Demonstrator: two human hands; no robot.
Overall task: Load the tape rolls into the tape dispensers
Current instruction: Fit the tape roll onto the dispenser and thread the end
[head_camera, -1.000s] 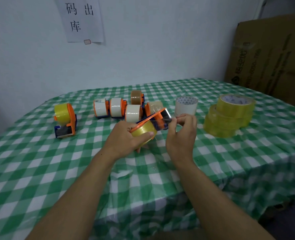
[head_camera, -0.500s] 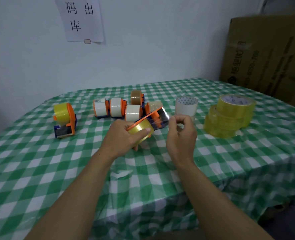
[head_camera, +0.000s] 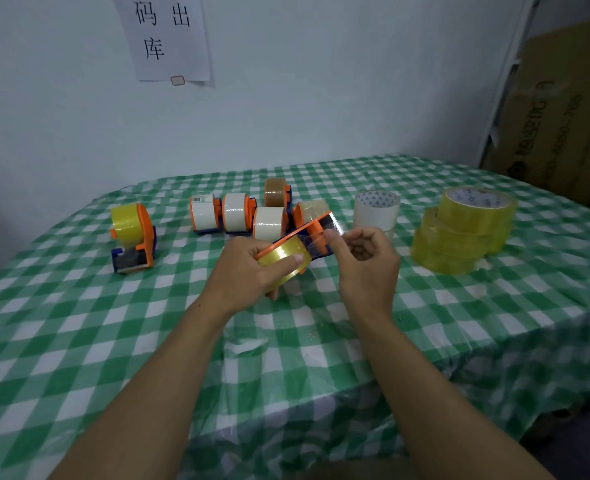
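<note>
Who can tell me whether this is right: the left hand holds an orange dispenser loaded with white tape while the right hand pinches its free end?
Wrong colour: the head view shows yellow tape in the orange dispenser that the left hand holds; the right hand does pinch its free end.

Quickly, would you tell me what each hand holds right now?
Left hand: grips the orange plastic tape dispenser loaded with a yellow roll.
Right hand: pinches its clear tape end.

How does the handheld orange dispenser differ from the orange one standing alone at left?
The held orange plastic dispenser is tilted, gripped by the left hand, its tape end pinched by the right hand. The lone orange dispenser stands upright on the checked tablecloth, untouched. Both carry yellow tape.
</note>
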